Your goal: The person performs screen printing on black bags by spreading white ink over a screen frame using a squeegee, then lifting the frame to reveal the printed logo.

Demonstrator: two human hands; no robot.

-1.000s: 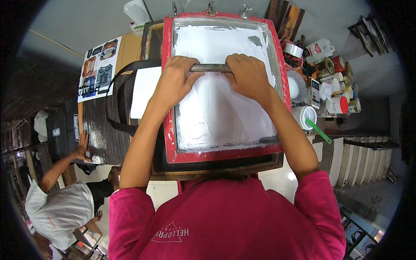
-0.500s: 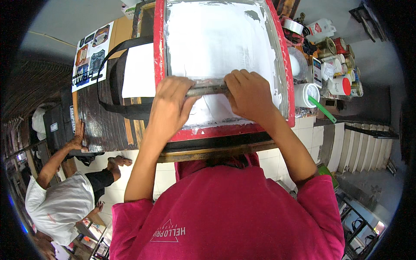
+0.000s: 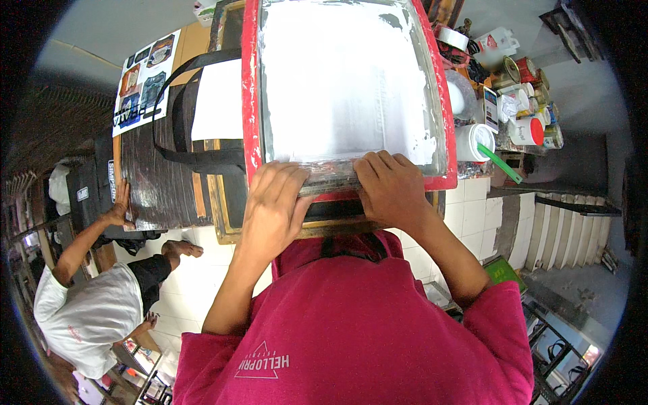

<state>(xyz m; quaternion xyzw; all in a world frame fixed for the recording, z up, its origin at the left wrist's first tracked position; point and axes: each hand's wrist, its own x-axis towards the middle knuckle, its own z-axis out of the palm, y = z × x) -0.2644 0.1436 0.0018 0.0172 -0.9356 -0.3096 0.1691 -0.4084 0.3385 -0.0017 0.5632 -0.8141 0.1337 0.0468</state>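
Both my hands grip a squeegee (image 3: pixel 332 177) across the near end of a red-framed printing screen (image 3: pixel 251 88). My left hand (image 3: pixel 277 202) is closed round its left end. At the other end my right hand (image 3: pixel 391 189) has its fingers curled over the top edge. White ink (image 3: pixel 331 74) coats most of the mesh, with thin grey patches along the borders. The blade's contact with the mesh is hidden. Beneath the screen, a dark board with a wooden edge (image 3: pixel 226 202) sticks out towards me. Black straps (image 3: pixel 196 158) loop out to the left from under the screen.
To the right stand a white tub (image 3: pixel 466 143) with a green spatula (image 3: pixel 499 164) and several paint cans (image 3: pixel 530 71). At left lie a white sheet (image 3: pixel 214 101) and a printed picture sheet (image 3: pixel 143 84). A person in a white shirt (image 3: pixel 91 317) rests a hand on the table (image 3: pixel 162 196).
My hands have drawn the squeegee towards me, from the lower mesh to the near frame edge. More of the dark board now shows below the screen. The other person's hand stays on the table.
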